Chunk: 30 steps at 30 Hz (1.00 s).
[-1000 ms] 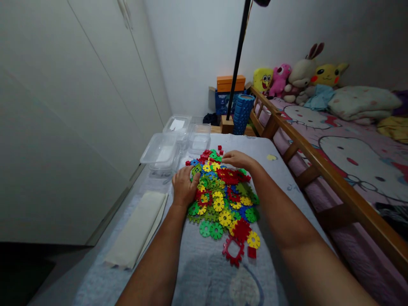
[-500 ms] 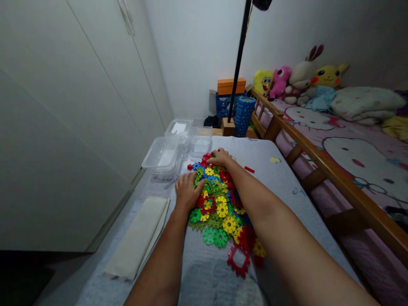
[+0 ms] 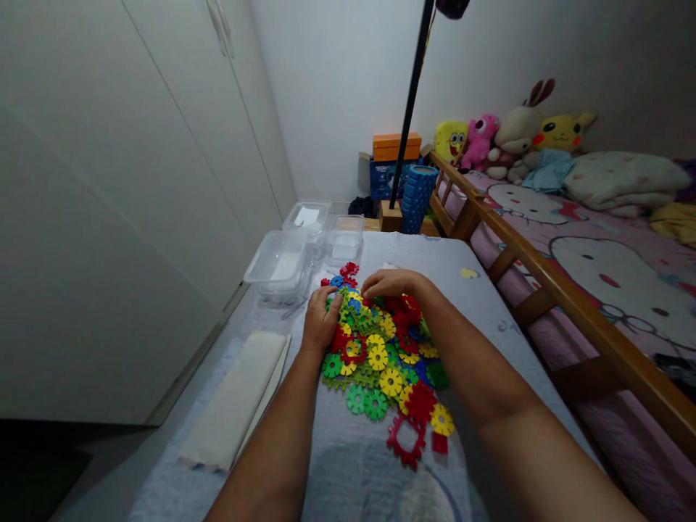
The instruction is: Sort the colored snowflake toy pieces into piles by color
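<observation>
A heap of plastic interlocking toy pieces (image 3: 375, 341) in yellow, green, red and blue lies on the cloth-covered table. My left hand (image 3: 322, 319) rests against the heap's left side, fingers stretched forward and thumb apart. Over its far right side arches my right hand (image 3: 394, 283), cupped with the fingers bent down toward the pieces; some fingertips are hidden. No piece is seen gripped in either hand. At the near end lie a red square frame piece (image 3: 392, 441), a small red block (image 3: 440, 443) and green discs (image 3: 375, 404).
Clear plastic containers (image 3: 277, 257) stand at the back left of the table, with a smaller one (image 3: 346, 235) beside them. A folded beige cloth (image 3: 239, 399) lies on the left. A wooden bed rail (image 3: 536, 286) runs along the right; a black pole (image 3: 409, 109) rises behind.
My right hand has moved from the heap's far end back and to the right, its wrist now raised. My left hand has barely shifted. Red pieces at the far end are uncovered.
</observation>
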Available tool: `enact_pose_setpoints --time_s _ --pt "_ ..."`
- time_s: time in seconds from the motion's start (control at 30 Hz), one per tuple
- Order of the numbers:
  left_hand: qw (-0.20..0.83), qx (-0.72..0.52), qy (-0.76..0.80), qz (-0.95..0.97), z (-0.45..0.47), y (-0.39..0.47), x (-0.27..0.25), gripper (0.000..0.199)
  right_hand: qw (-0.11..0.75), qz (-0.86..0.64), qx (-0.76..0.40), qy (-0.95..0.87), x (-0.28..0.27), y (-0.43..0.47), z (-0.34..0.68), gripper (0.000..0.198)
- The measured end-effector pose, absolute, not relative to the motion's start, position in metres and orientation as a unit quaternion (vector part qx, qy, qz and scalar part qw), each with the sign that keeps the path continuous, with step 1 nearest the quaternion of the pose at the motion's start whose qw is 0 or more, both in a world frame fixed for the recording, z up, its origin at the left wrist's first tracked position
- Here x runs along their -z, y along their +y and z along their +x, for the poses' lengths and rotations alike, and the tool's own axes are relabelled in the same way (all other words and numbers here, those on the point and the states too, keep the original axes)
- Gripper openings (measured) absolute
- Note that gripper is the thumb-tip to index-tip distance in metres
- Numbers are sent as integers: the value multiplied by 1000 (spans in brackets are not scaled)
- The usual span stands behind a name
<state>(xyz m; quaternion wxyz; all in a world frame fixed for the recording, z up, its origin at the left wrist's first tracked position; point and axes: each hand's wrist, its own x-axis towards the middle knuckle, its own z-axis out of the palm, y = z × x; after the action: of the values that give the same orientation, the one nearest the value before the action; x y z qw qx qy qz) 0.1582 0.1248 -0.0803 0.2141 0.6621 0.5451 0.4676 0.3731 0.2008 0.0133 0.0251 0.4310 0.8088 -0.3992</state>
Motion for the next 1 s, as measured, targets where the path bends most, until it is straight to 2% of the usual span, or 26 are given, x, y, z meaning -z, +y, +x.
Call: enact_pose_setpoints --time_s 0.07,0.17,0.27,0.37,0.43,0.67,0.83,1.0 --pt "207 -467 552 659 158 125 80 40 6 451 371 812 -15 208 366 28" --pt "196 -459 561 660 158 126 81 38 -30 527 254 810 -5 222 345 35" --pt "187 -458 568 658 157 126 82 38 -48 593 161 787 14 232 321 52" --pt "190 -458 571 655 156 128 84 43 -38 616 158 771 31 233 305 69" --pt "198 -454 576 651 155 130 87 50 -32 619 167 767 36 231 300 73" --pt "221 -406 588 663 157 139 93 71 -1 530 206 822 29 226 303 49" --pt "249 -365 563 698 158 138 84 67 -1 466 231 854 22 209 317 45" --pt "323 -367 496 718 161 134 77 61 -10 462 268 845 9 176 340 44"
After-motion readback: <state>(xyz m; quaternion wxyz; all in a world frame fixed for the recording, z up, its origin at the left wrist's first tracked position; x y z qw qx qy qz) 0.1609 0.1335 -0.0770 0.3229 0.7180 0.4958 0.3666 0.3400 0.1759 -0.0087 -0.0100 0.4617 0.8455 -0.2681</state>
